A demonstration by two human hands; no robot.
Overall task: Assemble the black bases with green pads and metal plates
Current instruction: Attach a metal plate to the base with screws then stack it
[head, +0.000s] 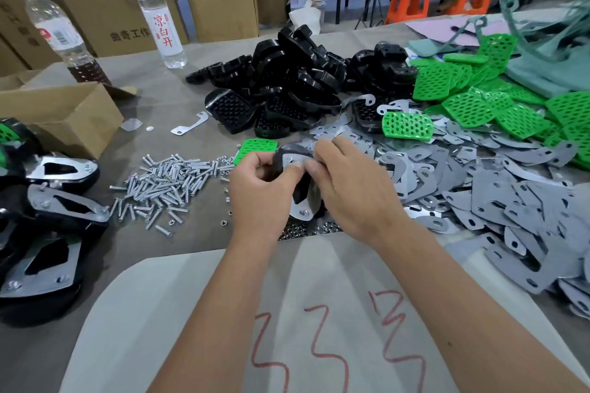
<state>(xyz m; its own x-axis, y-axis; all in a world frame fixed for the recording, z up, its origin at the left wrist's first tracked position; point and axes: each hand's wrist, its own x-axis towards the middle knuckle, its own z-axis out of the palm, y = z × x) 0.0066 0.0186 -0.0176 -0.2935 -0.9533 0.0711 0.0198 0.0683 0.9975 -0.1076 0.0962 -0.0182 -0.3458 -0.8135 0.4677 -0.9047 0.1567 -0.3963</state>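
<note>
Fingers of both hands are curled around one part-built unit held just above the table: the left hand [255, 182] grips the black base [300, 190] from its left side, thumb pressed onto the metal plate [295, 161] seated on top, while the right hand [348, 182] pinches the plate's upper right edge. A nut sits in the plate's lower hole (whether it is threaded tight cannot be told). One green pad [255, 150] lies flat just behind the left hand. Loose screws [166, 182] are heaped to the left, nuts [293, 230] lie near the wrists. Unassembled black bases [287, 80] are piled at centre rear, green pads [479, 96] at rear right, grey metal plates [498, 198] spread along the right. Finished units [54, 201] are stacked at far left, beside a cardboard box [64, 115]. Two water bottles [159, 16] stand at rear left.
</note>
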